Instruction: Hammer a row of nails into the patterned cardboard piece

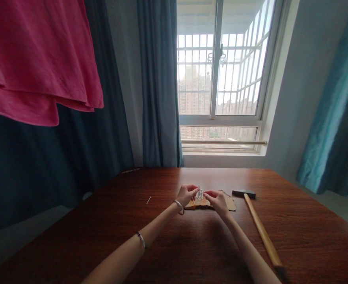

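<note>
Several thin metal nails stand upright in a cluster on a piece of tan cardboard or thin board with an orange-patterned part. My left hand comes to the cluster from the left, thumb and fingers pinched at a thin upright nail whose dark tip shows above them. From the right, my right hand reaches in with its fingertips pinched together beside the nails. What lies between the right fingertips is too small to make out. Bracelets circle the left wrist and forearm.
A hammer with a wooden handle and dark head lies right of the board. One thin, shiny nail-like piece rests on the brown table at left. Behind are a window and curtains; pink cloth hangs upper left.
</note>
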{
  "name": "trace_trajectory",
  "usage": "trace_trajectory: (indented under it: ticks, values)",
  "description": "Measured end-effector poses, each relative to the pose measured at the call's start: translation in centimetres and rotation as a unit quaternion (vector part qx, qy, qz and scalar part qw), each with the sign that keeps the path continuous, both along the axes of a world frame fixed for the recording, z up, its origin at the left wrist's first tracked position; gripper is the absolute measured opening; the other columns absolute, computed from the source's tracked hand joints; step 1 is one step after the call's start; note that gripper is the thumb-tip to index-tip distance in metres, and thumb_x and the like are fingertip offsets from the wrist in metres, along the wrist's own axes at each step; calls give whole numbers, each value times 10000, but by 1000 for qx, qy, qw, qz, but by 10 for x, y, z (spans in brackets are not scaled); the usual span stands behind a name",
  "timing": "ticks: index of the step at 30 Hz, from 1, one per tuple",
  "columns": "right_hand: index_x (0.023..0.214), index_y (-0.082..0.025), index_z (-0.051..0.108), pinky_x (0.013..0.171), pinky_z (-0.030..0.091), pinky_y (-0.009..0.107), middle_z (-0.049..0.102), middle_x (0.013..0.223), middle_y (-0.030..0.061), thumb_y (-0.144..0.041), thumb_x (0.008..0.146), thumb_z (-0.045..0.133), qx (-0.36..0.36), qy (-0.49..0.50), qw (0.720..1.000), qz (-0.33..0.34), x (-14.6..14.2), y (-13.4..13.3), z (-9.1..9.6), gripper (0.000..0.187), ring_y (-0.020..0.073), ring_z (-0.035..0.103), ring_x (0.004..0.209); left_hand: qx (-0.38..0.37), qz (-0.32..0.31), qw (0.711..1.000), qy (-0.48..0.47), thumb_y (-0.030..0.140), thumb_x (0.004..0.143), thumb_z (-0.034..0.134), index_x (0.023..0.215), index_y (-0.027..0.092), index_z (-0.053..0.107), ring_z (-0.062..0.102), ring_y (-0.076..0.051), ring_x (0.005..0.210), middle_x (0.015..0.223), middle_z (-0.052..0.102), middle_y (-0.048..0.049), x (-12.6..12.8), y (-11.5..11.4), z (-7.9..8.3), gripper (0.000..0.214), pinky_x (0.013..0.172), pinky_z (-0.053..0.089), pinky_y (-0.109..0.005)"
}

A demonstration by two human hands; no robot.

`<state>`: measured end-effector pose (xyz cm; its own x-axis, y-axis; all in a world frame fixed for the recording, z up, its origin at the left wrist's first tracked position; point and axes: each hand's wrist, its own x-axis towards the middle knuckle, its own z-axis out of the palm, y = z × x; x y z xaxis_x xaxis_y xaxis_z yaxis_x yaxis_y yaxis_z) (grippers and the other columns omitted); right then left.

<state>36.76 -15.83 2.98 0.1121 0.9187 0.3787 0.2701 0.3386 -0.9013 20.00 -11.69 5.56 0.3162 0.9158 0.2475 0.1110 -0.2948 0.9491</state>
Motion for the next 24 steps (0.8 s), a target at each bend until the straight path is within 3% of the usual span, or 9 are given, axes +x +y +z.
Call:
trace_trajectory:
  ticks: [10, 20, 24]
  values:
    - [774, -159, 743, 436, 421, 204, 691, 655, 42, -450, 679, 665, -8, 24, 999, 45, -7, -3, 2, 316, 157, 601, 585, 18, -1, 1000, 11, 382, 685, 634, 737, 98, 673, 472, -79, 425, 489, 555, 8, 13, -13, 0, 292, 422, 380, -190]
    - [810, -146, 732, 403, 405, 202, 692, 646, 52, -481, 661, 665, -49, 48, 996, 52, -4, -2, 1, 372, 141, 585, 519, 66, 5, 996, 65, 361, 716, 613, 832, 105, 707, 517, -93, 460, 540, 613, -18, 14, -8, -11, 296, 450, 404, -190]
    - [834, -141, 712, 406, 414, 205, 688, 634, 55, -467, 630, 686, -61, 58, 996, 26, 3, 6, -4, 386, 156, 603, 548, 100, 23, 992, 68, 384, 744, 582, 891, 112, 708, 518, -93, 468, 545, 605, -10, 11, -6, -5, 333, 460, 395, -193]
